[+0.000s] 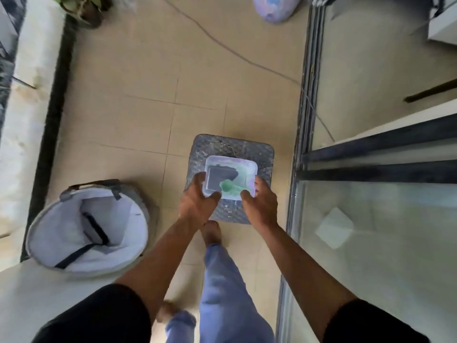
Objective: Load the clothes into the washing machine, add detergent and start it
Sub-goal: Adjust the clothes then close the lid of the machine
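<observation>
The main risk, as I judge it, is a spill: the clear plastic detergent container point(231, 178) has no lid on it in this view, and the green scoop point(228, 187) lies loose inside against pale green powder banked along the right and near walls. If one side rises faster than the other, powder could slide out over the rim onto the tiled floor point(138, 115). A slip is also possible, since the walls look smooth and each grip takes only an edge. The container sits on, or just above, a grey woven stool point(264, 154); which of the two I cannot tell.

The left hand point(196, 201) curls round the left wall, thumb hooked over the near rim. The right hand point(261, 203) mirrors it on the right wall, fingers bent round the edge. Both grips are half closed, pinching the container between them.

An open laundry hamper point(86, 231) stands well apart to the left, no clothes showing inside. No washing machine is clearly identifiable.
</observation>
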